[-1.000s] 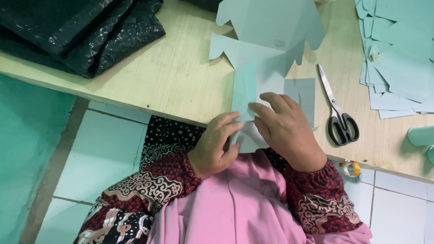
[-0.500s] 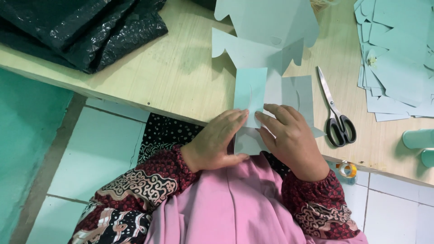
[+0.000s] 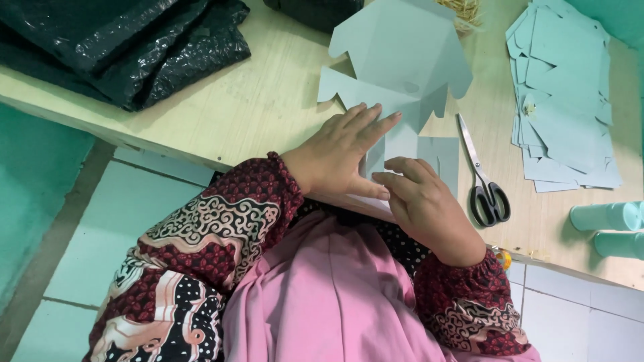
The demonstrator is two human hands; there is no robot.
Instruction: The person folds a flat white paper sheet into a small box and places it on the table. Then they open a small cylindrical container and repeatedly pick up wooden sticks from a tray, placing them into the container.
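Pale-blue card cutout (image 3: pixel 402 144) lies at the table edge (image 3: pixel 201 107), pinned under flat, spread left hand (image 3: pixel 342 151) and loosely curled right hand (image 3: pixel 419 201); uneven pressure risks a skewed crease.

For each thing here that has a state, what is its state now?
left hand: flat, pressing on the card sheet
right hand: fingers bent, on the card sheet
card sheet: lying on the table, partly covered
scissors: closed, lying untouched
paper stack: piled loosely
black plastic bags: crumpled
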